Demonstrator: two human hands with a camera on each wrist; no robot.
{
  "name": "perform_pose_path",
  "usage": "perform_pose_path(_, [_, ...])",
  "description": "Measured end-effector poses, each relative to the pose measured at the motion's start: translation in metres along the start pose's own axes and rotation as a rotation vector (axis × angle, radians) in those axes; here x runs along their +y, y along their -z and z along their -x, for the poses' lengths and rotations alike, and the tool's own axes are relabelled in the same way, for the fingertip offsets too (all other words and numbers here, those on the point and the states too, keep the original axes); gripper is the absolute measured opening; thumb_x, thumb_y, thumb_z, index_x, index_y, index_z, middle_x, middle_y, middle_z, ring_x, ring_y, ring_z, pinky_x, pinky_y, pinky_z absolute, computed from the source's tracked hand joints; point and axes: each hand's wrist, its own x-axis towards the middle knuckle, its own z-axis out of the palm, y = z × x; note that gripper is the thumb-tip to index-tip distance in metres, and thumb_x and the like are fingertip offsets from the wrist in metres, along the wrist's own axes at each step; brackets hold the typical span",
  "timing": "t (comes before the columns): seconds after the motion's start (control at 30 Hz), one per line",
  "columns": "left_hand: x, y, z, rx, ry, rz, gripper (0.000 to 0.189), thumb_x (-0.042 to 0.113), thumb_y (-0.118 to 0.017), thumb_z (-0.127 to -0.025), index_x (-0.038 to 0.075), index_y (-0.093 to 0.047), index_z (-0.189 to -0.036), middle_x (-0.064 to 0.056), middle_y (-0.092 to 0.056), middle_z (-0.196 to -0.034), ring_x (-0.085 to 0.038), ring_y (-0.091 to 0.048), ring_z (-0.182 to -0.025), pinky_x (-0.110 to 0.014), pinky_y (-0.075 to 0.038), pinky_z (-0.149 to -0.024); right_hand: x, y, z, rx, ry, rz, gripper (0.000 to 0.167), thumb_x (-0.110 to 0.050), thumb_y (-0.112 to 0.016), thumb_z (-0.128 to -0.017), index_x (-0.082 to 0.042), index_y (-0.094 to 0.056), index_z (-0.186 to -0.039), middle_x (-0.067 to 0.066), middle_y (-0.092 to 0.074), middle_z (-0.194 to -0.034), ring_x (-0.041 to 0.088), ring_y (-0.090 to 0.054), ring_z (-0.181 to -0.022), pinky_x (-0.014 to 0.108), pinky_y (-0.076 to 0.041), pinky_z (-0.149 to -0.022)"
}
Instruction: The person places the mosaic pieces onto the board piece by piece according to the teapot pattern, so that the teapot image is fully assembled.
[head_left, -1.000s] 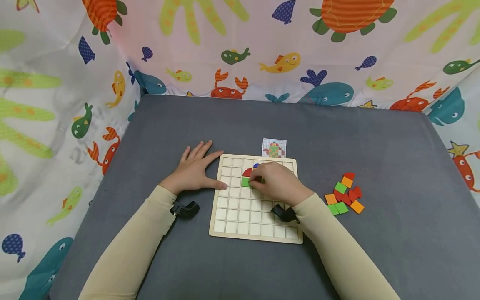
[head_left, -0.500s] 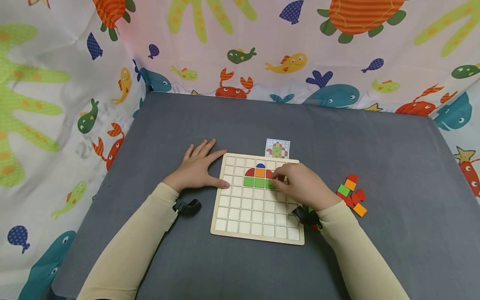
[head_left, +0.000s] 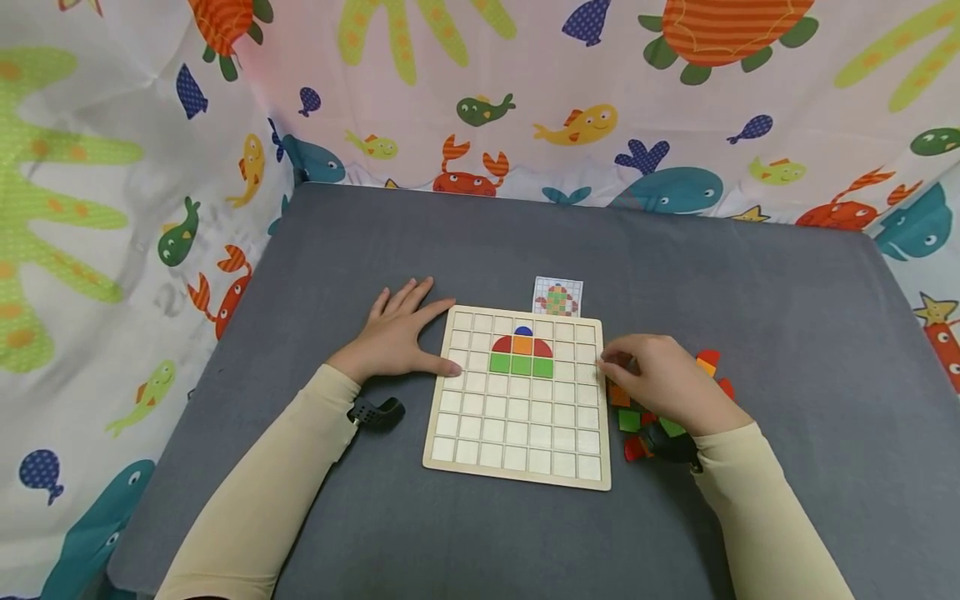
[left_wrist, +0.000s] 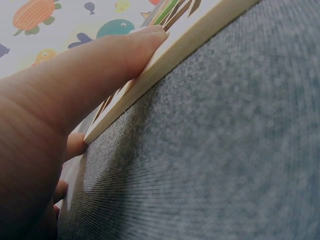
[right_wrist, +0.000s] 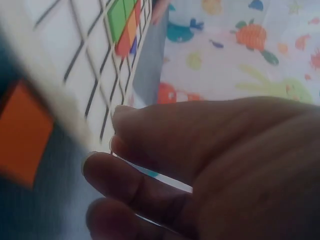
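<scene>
A wooden grid board lies on the table. In its upper cells sit a blue half-round piece, an orange square, rounded red pieces on either side, and a row of green squares. My left hand lies spread at the board's left side, its thumb resting on the rim. By the right edge is my right hand, its fingers loosely bent. The right wrist view shows nothing between thumb and fingertips. This hand partly hides loose pieces, among them an orange square.
Several loose tiles lie right of the board, including a green square and red pieces. A small pattern card touches the board's top edge. Behind the grey table hangs a curtain printed with sea animals.
My right hand has left the green squares and moved right, past the board's edge to the loose tiles. The whole green row now shows. The left hand keeps its place.
</scene>
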Motion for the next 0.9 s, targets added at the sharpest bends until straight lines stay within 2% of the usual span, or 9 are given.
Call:
perform_pose_path(0.27, [0.000, 0.000, -0.002, 0.008, -0.003, -0.008, 0.118, 0.085, -0.076, -0.071, 0.035, -0.031, -0.167, -0.003, -0.002, -0.178, -0.027, 0.008, -0.164, -0.059, 0.011, -0.127, 0.041, 0.022, 0.013, 0.040, -0.077, 0.002, 0.022, -0.019, -0.074, -0.100, -0.006, -0.078, -0.116, 0.010, -0.074, -0.100, 0.019, -0.061, -0.075, 0.034, -0.052, -0.064])
perform_pose_path(0.43, [0.000, -0.001, 0.000, 0.002, -0.006, -0.004, 0.118, 0.084, -0.077, -0.070, 0.035, -0.031, -0.167, -0.004, -0.002, -0.178, -0.027, 0.008, -0.164, -0.059, 0.011, -0.127, 0.067, 0.032, 0.018, 0.058, -0.119, 0.019, 0.024, -0.016, -0.073, -0.099, -0.003, -0.077, -0.118, 0.018, -0.072, -0.109, 0.028, -0.064, -0.088, 0.041, -0.056, -0.072])
perform_pose_path(0.57, [-0.001, -0.002, 0.000, 0.002, -0.003, -0.007, 0.117, 0.084, -0.077, -0.071, 0.035, -0.031, -0.167, -0.003, -0.002, -0.178, -0.027, 0.008, -0.164, -0.059, 0.011, -0.127, 0.084, 0.041, 0.021, 0.034, -0.128, 0.041, 0.026, -0.008, -0.071, -0.096, 0.002, -0.075, -0.120, 0.025, -0.066, -0.112, 0.035, -0.059, -0.095, 0.044, -0.054, -0.075])
perform_pose_path(0.73, [0.000, -0.001, 0.001, 0.003, -0.004, -0.007, 0.117, 0.083, -0.077, -0.071, 0.034, -0.031, -0.167, -0.004, -0.002, -0.178, -0.028, 0.007, -0.164, -0.059, 0.011, -0.127, 0.097, 0.047, 0.023, 0.004, -0.132, 0.075, 0.028, 0.001, -0.068, -0.093, 0.006, -0.074, -0.120, 0.030, -0.063, -0.113, 0.040, -0.057, -0.095, 0.050, -0.053, -0.077])
perform_pose_path(0.83, [0.001, 0.000, 0.001, 0.007, -0.008, -0.007, 0.118, 0.083, -0.078, -0.071, 0.033, -0.032, -0.167, -0.005, -0.003, -0.178, -0.028, 0.007, -0.164, -0.060, 0.011, -0.127, 0.101, 0.048, 0.024, 0.003, -0.135, 0.075, 0.026, 0.001, -0.069, -0.094, 0.006, -0.074, -0.119, 0.031, -0.063, -0.113, 0.042, -0.058, -0.096, 0.056, -0.053, -0.080])
perform_pose_path(0.9, [0.001, 0.000, 0.001, 0.009, -0.010, -0.008, 0.118, 0.083, -0.078, -0.071, 0.033, -0.032, -0.167, -0.005, -0.003, -0.178, -0.028, 0.007, -0.164, -0.060, 0.011, -0.127, 0.102, 0.048, 0.024, 0.002, -0.139, 0.068, 0.025, 0.000, -0.070, -0.094, 0.005, -0.074, -0.119, 0.031, -0.064, -0.112, 0.041, -0.059, -0.096, 0.055, -0.054, -0.080])
